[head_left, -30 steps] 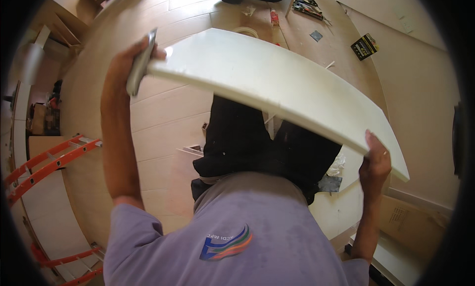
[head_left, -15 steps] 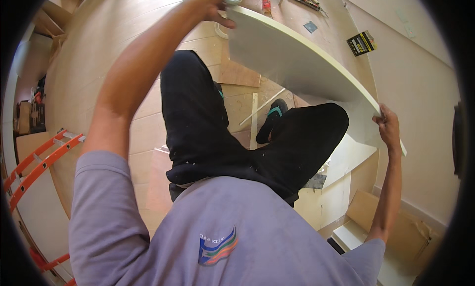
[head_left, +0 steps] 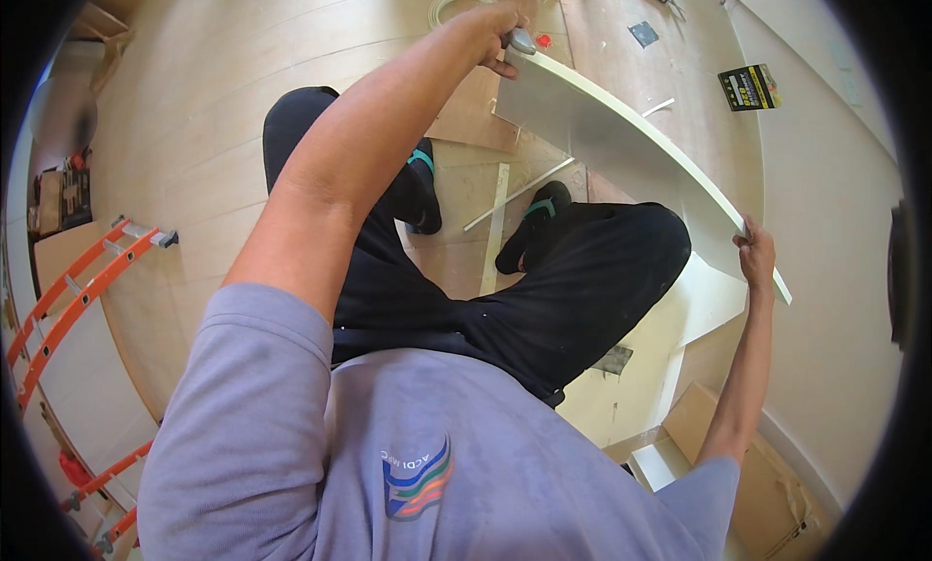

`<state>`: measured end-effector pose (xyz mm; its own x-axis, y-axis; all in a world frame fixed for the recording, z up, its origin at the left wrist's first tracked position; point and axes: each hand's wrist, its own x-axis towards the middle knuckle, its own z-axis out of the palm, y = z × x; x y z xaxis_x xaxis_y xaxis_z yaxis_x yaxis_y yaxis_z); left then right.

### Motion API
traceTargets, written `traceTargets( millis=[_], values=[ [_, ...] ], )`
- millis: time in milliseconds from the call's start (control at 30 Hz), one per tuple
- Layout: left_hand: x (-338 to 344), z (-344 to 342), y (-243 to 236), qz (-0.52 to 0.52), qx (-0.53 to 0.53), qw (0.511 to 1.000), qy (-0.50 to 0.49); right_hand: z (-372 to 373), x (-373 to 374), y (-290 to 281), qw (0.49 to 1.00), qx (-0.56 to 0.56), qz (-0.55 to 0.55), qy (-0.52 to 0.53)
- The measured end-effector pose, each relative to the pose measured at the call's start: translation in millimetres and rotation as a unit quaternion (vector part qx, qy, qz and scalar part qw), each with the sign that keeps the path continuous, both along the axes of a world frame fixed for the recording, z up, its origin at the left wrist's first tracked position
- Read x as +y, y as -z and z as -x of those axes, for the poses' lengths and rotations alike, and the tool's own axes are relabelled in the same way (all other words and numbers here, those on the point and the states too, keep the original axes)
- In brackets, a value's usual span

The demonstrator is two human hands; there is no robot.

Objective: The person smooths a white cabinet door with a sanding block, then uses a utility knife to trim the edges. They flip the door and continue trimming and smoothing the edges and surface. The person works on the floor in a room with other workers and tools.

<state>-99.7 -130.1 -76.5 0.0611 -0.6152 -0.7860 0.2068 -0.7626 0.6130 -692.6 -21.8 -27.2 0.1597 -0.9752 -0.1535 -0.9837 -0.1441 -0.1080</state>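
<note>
A person's 2 hands grip 1 long white board (head_left: 621, 148) above the wooden floor (head_left: 243, 95). The left hand (head_left: 490, 32) also clutches 1 grey tool (head_left: 521, 44) at its far end; the right hand (head_left: 755, 255) clasps the near edge.

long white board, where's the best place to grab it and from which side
Probably at its two ends, as now. The long white flat board is thin and wide, so one central grip would likely let it tip. The left hand grips the far end beside a grey tool; the right hand pinches the near edge from the right.
</note>
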Motion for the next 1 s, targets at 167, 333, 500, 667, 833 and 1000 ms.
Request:
traceTargets(
  millis=[167,333,500,667,833,1000],
  values=[
    [1.0,9.3,6.2,-0.01,0.011,1.0,-0.007,4.4,-8.3,15.0,0.999,-0.023,-0.015,0.029],
    [4.6,14.0,6.3,0.001,0.009,1.0,-0.017,8.9,-8.5,44.2,0.998,-0.029,-0.014,0.047],
    [7.2,25.1,1.0,0.009,-0.017,0.998,-0.052,26.5,-8.5,59.6,0.998,-0.051,-0.006,0.038],
    [-11.4,3.0,41.2,-0.001,0.057,0.995,-0.083,-2.6,-14.5,56.3,0.999,0.021,0.022,-0.027],
    [-10.8,-39.8,27.5,0.065,0.087,0.994,-0.033,-75.4,-23.5,75.5,0.99,-0.08,0.103,-0.049],
    [-1.4,-116.0,14.4,0.159,0.139,0.948,-0.239,-165.6,-36.5,92.9,0.967,-0.047,0.222,-0.116]
  ],
)
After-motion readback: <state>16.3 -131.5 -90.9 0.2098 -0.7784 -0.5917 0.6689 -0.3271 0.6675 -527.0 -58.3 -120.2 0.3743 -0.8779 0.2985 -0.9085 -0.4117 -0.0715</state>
